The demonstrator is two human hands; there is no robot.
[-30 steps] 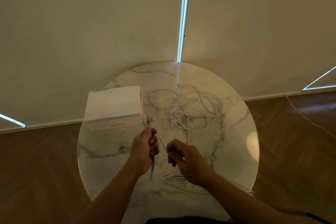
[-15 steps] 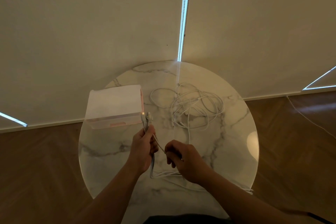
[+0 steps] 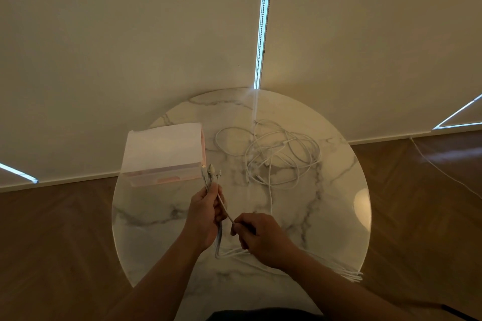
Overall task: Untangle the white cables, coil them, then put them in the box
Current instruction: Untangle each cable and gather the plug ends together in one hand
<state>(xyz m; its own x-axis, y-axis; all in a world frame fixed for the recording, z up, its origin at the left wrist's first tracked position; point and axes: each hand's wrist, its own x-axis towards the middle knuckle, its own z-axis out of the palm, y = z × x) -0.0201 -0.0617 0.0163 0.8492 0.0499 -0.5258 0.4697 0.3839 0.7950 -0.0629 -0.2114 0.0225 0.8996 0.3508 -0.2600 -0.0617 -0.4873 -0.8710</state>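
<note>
At the far left a strip of wooden floor [image 3: 52, 242] shows beside the round marble desk [image 3: 146, 219]. On the left rear part of the desk stands the box [image 3: 164, 154], pale and pinkish, with its opening facing up. Just to its right, near its front corner, the left hand [image 3: 206, 212] is raised above the desk with its fingers [image 3: 218, 212] curled around a bundle of white cables [image 3: 211, 177]. The plug ends stick up out of the fist close to the box, and the rest of the bundle hangs below the hand to the desk surface. A single strand [image 3: 225, 210] runs slanting from the left hand down to the right hand [image 3: 258, 238], whose fingers [image 3: 238, 229] are pinched together on it. Loose lengths pass beneath the right hand and trail along the near edge of the desk to its right rim [image 3: 352, 275]. Behind the right hand, on the rear right part of the desk and well apart from the box, lies a tangle of white cables [image 3: 281, 156] in loose, overlapping loops, with one cable leading from it toward the right hand. Beyond the desk hang pale blinds [image 3: 130, 34]. On the floor at the far right a thin cord [image 3: 443, 177] runs across the boards.
</note>
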